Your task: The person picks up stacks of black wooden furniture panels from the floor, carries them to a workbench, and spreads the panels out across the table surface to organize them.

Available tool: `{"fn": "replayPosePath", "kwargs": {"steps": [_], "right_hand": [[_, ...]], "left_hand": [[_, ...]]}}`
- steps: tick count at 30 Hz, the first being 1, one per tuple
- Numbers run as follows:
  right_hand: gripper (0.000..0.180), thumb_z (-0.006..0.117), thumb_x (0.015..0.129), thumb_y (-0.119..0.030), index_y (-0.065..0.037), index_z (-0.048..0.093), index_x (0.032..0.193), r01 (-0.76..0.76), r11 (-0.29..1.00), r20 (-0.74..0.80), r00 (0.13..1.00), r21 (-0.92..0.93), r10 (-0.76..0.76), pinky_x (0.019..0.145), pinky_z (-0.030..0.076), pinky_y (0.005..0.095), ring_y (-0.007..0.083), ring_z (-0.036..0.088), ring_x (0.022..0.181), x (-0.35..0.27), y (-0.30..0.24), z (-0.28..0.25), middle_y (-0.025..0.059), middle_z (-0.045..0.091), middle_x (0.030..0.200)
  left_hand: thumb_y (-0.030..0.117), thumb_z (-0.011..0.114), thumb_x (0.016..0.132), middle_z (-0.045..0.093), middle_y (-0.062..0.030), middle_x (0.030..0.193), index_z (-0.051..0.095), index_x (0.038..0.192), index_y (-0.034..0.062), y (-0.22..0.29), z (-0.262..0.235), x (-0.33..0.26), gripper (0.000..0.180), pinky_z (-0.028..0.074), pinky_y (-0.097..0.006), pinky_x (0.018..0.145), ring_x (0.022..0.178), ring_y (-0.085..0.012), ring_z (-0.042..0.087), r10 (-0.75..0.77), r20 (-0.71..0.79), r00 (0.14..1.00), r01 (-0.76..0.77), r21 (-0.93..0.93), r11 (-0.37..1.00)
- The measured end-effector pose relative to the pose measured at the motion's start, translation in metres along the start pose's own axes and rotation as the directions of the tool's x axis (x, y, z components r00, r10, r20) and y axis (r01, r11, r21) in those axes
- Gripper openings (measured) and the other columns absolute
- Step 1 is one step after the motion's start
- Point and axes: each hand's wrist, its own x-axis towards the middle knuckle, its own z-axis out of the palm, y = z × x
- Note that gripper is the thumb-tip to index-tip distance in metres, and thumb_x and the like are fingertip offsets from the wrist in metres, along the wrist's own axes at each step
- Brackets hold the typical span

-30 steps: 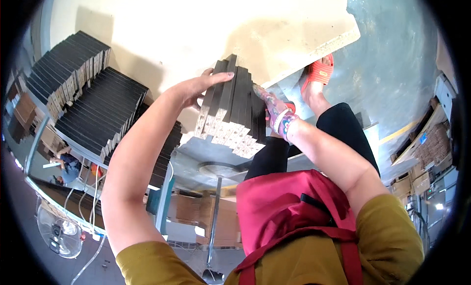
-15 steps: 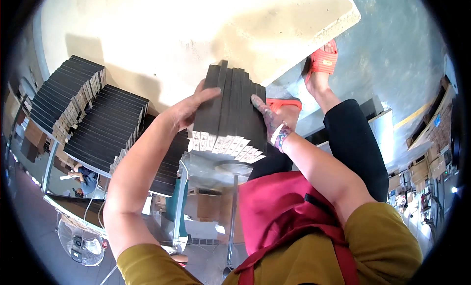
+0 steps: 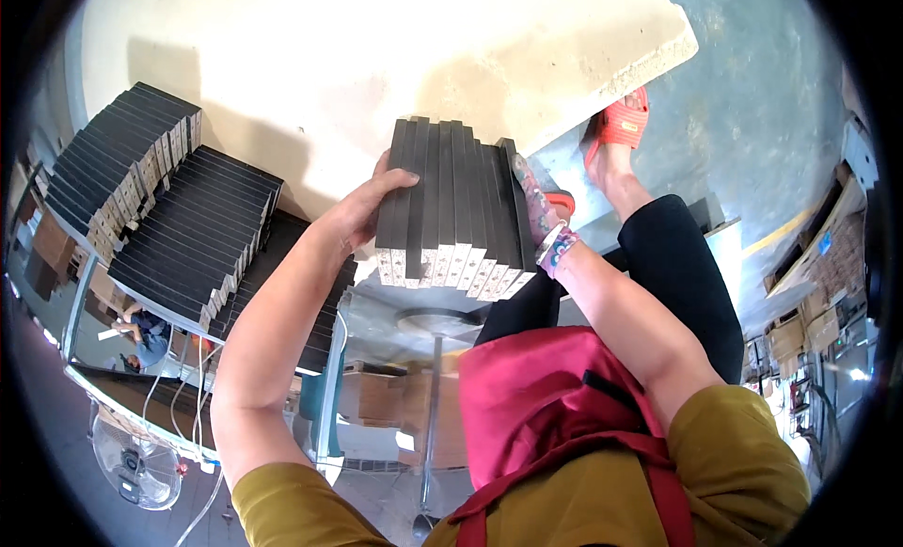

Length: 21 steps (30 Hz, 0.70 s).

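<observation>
One bundle of narrow black boards (image 3: 451,204) with pale ends, which we are holding side by side before our apron (image 3: 527,387): our left hand (image 3: 365,206) is pressing one flank, thumb over the top, our right hand (image 3: 537,206) bracing the other. If our squeeze is slackening or going uneven, middle boards could be slipping out. Beyond, a pale panel (image 3: 329,67) is lying ahead; rows of black boards (image 3: 193,232) are crowding our left forearm; a red sandal (image 3: 623,124) is showing rightward.

Glare on a broad cream board (image 3: 329,48), grey-blue floor (image 3: 762,114) with yellow stripe (image 3: 778,232), fan (image 3: 136,464) at lower left.
</observation>
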Motion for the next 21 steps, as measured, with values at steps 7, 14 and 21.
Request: {"fn": "replayPosePath", "kwargs": {"steps": [7, 14, 21], "right_hand": [[0.059, 0.051, 0.09, -0.039, -0.009, 0.033, 0.137, 0.123, 0.992, 0.017, 0.992, 0.027, -0.123, 0.102, 0.031, 0.0341, 0.0191, 0.037, 0.123, 0.045, 0.038, -0.057, 0.0068, 0.038, 0.136], [0.068, 0.057, 0.086, -0.045, -0.011, 0.033, 0.14, 0.125, 0.975, 0.06, 0.991, -0.183, -0.116, 0.106, 0.032, 0.0343, 0.0221, 0.042, 0.124, 0.038, 0.014, -0.022, 0.0094, 0.042, 0.138], [0.048, 0.052, 0.092, -0.042, -0.008, 0.052, 0.126, 0.081, 0.995, 0.023, 0.996, 0.052, -0.082, 0.089, 0.048, 0.0343, 0.0221, 0.059, 0.103, 0.029, -0.006, -0.008, 0.0109, 0.059, 0.119]], "left_hand": [[0.036, 0.064, 0.081, 0.062, -0.0156, 0.108, 0.05, 0.123, 0.0002, -0.015, -0.002, -0.003, 0.057, 0.055, -0.034, 0.082, 0.092, -0.0228, 0.064, -0.141, -0.117, 0.983, 0.104, -0.278, 0.955], [0.037, 0.061, 0.084, 0.064, -0.0147, 0.105, 0.054, 0.119, 0.0002, -0.02, -0.022, 0.001, 0.051, 0.054, -0.034, 0.081, 0.087, -0.0222, 0.066, -0.112, -0.166, 0.98, 0.051, -0.336, 0.941], [0.039, 0.063, 0.082, 0.065, -0.0124, 0.102, 0.055, 0.117, 0.0013, -0.019, -0.021, 0.017, 0.052, 0.054, -0.033, 0.08, 0.083, -0.0201, 0.066, -0.057, -0.193, 0.979, -0.005, -0.304, 0.953]]}}
